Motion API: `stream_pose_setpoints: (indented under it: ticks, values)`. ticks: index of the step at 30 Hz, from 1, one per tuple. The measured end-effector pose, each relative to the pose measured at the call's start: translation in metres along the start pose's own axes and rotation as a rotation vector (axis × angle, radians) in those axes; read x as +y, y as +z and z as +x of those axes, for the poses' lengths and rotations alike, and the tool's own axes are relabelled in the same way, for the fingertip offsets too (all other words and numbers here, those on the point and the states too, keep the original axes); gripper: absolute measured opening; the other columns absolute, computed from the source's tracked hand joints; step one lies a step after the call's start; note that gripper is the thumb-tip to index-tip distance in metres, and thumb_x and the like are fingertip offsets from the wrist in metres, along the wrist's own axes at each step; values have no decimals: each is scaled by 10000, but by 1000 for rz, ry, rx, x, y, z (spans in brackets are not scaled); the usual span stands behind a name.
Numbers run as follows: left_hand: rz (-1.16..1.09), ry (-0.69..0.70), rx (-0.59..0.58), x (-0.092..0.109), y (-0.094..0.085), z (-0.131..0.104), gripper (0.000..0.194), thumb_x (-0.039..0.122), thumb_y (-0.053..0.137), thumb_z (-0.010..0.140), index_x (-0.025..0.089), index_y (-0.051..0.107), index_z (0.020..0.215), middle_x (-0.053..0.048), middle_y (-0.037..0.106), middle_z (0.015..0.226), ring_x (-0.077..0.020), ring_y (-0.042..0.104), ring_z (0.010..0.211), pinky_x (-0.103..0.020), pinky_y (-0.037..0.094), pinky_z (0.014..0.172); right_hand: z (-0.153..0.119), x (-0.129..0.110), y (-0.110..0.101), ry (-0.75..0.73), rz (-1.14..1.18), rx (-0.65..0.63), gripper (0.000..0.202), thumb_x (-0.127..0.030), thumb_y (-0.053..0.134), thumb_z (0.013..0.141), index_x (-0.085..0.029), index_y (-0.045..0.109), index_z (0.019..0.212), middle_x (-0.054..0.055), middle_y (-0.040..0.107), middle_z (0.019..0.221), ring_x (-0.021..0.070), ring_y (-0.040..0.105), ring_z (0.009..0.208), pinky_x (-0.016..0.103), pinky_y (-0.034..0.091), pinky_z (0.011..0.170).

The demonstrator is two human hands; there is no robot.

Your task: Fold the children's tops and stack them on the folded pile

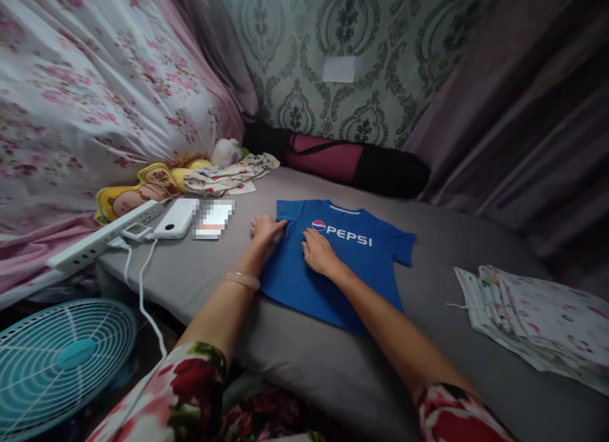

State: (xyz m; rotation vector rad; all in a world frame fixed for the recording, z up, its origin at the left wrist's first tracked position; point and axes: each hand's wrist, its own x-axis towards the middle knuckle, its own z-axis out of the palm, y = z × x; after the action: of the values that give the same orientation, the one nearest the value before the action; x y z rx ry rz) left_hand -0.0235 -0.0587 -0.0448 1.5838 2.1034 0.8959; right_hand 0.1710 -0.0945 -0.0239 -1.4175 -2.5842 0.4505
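Note:
A blue short-sleeved T-shirt [352, 277] lies spread flat on the bed, its collar pointing away from me. White PEPSI lettering and a round logo cross its chest. At the shirt's left side, just below the sleeve, my left hand [266, 229] has curled fingers, and its thumb and forefinger pinch the cloth edge; the fingertips are partly hidden. My right hand [320, 252] rests palm down on the shirt front below the logo, its fingers stretched out and holding nothing.
A power strip [107, 236], white power bank [177, 219] and blurred flat item [214, 220] lie left. Behind them are a patterned cloth [223, 179] and plush toys. A long black-and-maroon bag [333, 160] lies by the wall. Folded clothes [537, 315] lie right; a fan [71, 359] stands lower left.

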Motion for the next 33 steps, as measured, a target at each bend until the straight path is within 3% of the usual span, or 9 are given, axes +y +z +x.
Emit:
stream_pose_setpoints:
  ticks: [3,6,10,18,22,27,30,33]
  values:
    - [69,-204,65,3,5,8,224,382,666,737,168,619,692,-148,676,841,-324,584,978,-401,425,811,24,-16,14,18,61,-4,548,-282,266,996,-18,302,1476,171,254,1562,242,179,1455,374,172,1171]
    - [19,-116,45,3,4,16,136,291,622,760,168,635,819,-93,677,839,-245,610,878,-327,440,759,30,-23,22,47,69,13,616,-375,252,1004,-23,221,1508,175,191,1580,268,135,1462,410,117,1178]
    - [-35,-12,37,-6,4,25,178,195,558,774,151,613,938,-50,662,861,-174,599,814,-265,444,728,26,-26,30,32,-6,43,697,-516,260,985,-75,214,1524,174,146,1590,304,79,1466,503,27,1166]
    - [15,154,73,-16,10,26,218,161,491,813,151,568,1017,-94,646,994,-201,586,931,-310,451,852,25,-29,27,-5,-57,34,603,-524,282,982,-240,295,1513,104,147,1603,331,79,1463,603,24,1134]
    - [85,147,34,-15,8,28,285,195,493,832,120,545,1102,-139,635,1039,-233,592,994,-342,457,886,3,-39,23,-177,-26,-82,568,-476,265,997,-207,333,1492,124,152,1597,299,74,1469,622,-6,1130]
    - [128,163,106,-13,-1,20,481,345,587,810,113,492,1220,-159,578,1123,-272,582,1053,-412,458,935,-50,-52,9,-523,202,-322,606,-505,267,998,-158,334,1490,116,256,1570,243,164,1460,477,109,1181]
    - [139,313,81,-3,-3,3,494,367,563,820,125,489,1245,-174,550,1196,-286,545,1135,-441,418,1004,-61,-26,-12,-514,323,-283,531,-430,235,1019,-193,362,1477,43,358,1534,143,270,1425,321,210,1165]
    - [147,560,-153,16,5,-24,511,415,485,860,130,473,1283,-170,542,1277,-273,520,1204,-427,403,1039,-54,35,-31,-128,192,-13,502,-358,287,1008,-129,432,1431,88,319,1549,174,213,1447,334,151,1179]
